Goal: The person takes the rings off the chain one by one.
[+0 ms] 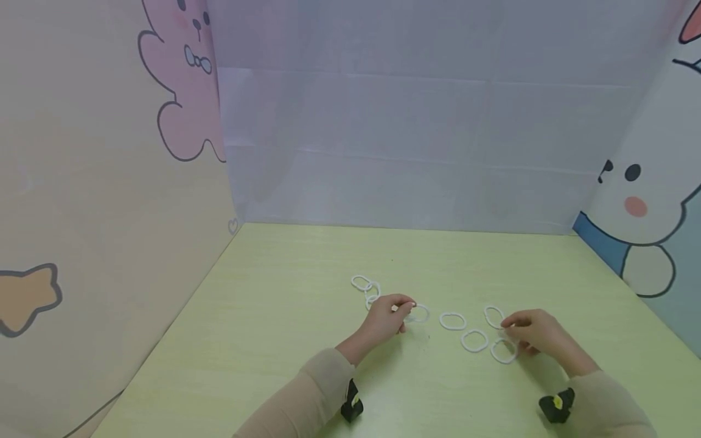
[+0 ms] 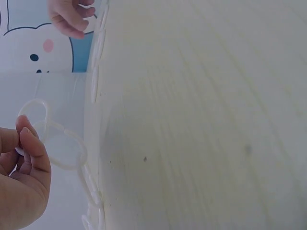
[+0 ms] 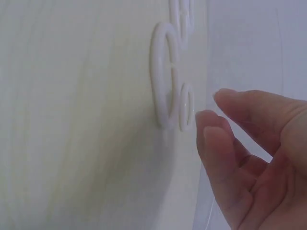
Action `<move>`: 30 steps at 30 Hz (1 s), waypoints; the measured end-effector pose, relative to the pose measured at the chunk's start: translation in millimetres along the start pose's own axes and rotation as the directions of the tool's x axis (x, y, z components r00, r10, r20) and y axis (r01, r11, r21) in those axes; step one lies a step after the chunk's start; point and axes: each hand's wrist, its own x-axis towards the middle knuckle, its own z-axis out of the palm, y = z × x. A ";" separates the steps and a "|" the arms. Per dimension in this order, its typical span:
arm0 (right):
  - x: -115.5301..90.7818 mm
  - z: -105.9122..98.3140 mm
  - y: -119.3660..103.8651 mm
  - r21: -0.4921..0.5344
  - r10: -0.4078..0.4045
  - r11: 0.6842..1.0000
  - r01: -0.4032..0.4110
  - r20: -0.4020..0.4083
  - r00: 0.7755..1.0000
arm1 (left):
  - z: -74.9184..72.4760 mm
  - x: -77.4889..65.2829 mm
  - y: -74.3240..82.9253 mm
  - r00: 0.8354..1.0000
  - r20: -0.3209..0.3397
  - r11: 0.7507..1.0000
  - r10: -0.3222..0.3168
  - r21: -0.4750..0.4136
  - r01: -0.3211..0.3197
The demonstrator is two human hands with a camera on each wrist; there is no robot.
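Left hand (image 1: 386,317) pinches end link of white plastic chain (image 1: 368,288), other links trailing down to pale-yellow tabletop (image 1: 274,340). Right hand (image 1: 539,331) hovers beside 4 loose oval links (image 1: 453,329), thumb and fingertips parted, holding nothing. Links look light, stiff, perhaps slippery; best pinched by rim, away from joints.

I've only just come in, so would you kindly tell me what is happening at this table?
A person is handling white, plastic-looking oval rings with bare hands. The left hand pinches a ring at the near end of a short chain of linked white rings, partly lifted off the pale yellow-green tabletop. The right hand is close beside four loose white rings lying on the tabletop, but grips none of them.
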 end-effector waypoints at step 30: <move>8.5 0.0 -39.3 0.174 -0.103 0.976 0.130 -0.157 0.982 | 4.1 2.3 1.5 1.000 0.006 1.000 0.015 0.003 -0.015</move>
